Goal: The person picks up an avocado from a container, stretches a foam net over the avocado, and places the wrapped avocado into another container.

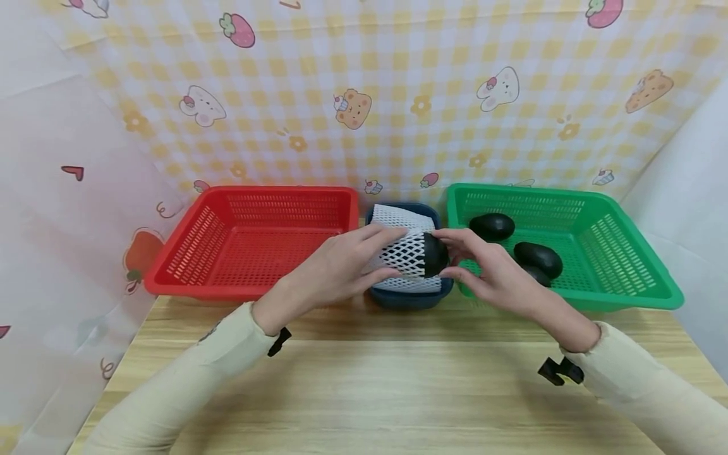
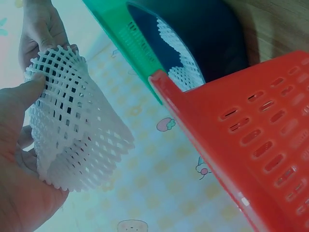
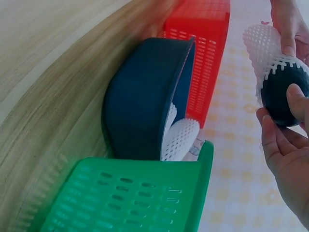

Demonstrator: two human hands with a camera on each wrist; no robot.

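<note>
A dark, smooth, egg-shaped avocado (image 1: 435, 255) is partly inside a white foam net sleeve (image 1: 402, 255), above the dark blue bin. My left hand (image 1: 344, 262) grips the sleeve from the left, thumb on the near side. From the right, my right hand (image 1: 488, 265) holds the bare end of the avocado between thumb and fingers. The right wrist view shows the avocado's dark end (image 3: 282, 94) protruding from the net's toothed edge. In the left wrist view the sleeve's other end (image 2: 91, 154) hangs loose and open.
The dark blue bin (image 1: 406, 302) holds more white foam sleeves (image 1: 392, 216). On its left stands a red basket (image 1: 250, 292); a green basket (image 1: 625, 297) on its right holds dark avocados (image 1: 538, 258). All stand on a wood-grain table (image 1: 398, 385) before a checked cloth (image 1: 398, 82).
</note>
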